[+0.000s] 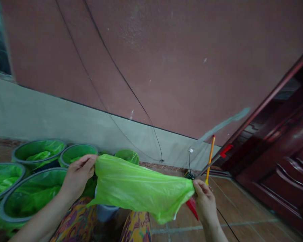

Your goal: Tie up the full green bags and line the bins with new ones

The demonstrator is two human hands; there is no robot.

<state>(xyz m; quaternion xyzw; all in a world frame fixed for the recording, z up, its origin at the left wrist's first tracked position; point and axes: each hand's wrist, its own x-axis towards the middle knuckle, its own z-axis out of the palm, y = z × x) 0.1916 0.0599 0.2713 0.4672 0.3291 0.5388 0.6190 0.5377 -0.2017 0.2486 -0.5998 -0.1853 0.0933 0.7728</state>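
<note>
— How far along does the lining of the bins look?

— Judging by the floor, most of it is done. Four round bins at the left already carry green liners: the nearest bin (pixel 27 198), one cut off by the left edge (pixel 3 181), and two behind them (pixel 37 153) (pixel 77 153). A smaller lined bin (pixel 128 156) stands further back by the wall. A grey bin (pixel 104 211) below the person's hands seems unlined, though the bag hides most of it.

— And the hands?

— Both are closed on the green plastic bag (pixel 138 188), which hangs stretched in the air between them, above the person's patterned clothing and the grey bin. The left hand (pixel 78 174) pinches the bag's left edge with curled fingers; the right hand (pixel 203 196) pinches the opposite corner. The bag is not yet opened out.

— What is the material like?

— Thin, translucent film, wrinkled, sagging into a soft belly along its lower edge. The bins are rigid with grey rims. The floor is glossy brown tile (pixel 242 208). An orange-handled broom (pixel 210 158) leans near the dark carved wooden door (pixel 280 161), and black cables (pixel 131 90) run down the matt reddish wall.
</note>
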